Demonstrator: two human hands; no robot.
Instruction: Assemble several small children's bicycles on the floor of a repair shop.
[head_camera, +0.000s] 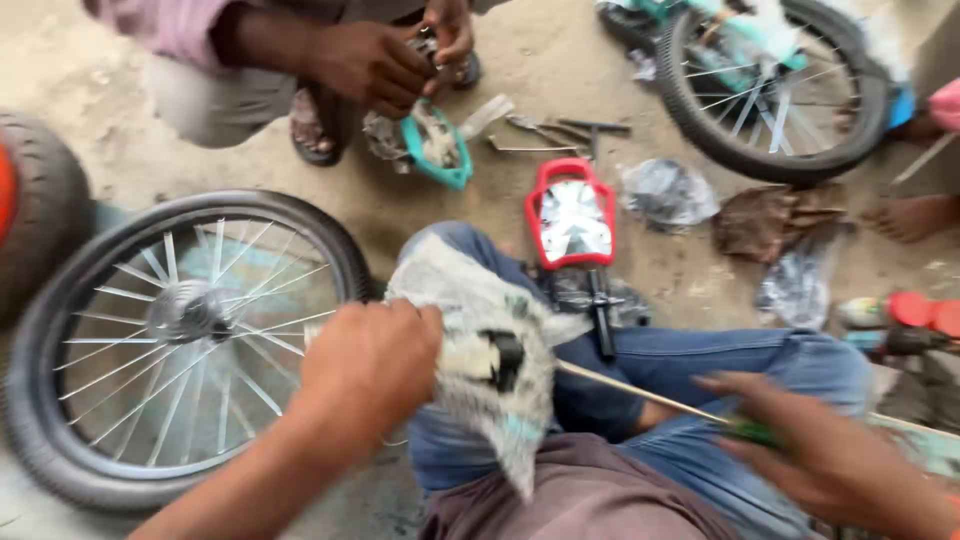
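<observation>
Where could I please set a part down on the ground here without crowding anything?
Bare ground above the left wheel, and a strip between the co-worker's hands and the far wheel. Crowded around the red frame and tools.

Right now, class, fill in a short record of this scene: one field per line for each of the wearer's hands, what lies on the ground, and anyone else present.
Left hand: grips a grey-white cloth wrapped round a small dark part, over the knee.
Right hand: holds a green-handled screwdriver, shaft aimed at the cloth; blurred.
Ground, left: spoked wheel with tyre, lying flat.
Ground, centre: red-framed mirror, thin metal tools.
Top right: second spoked wheel.
Other person: crouching, both hands on a small metal part.
</observation>
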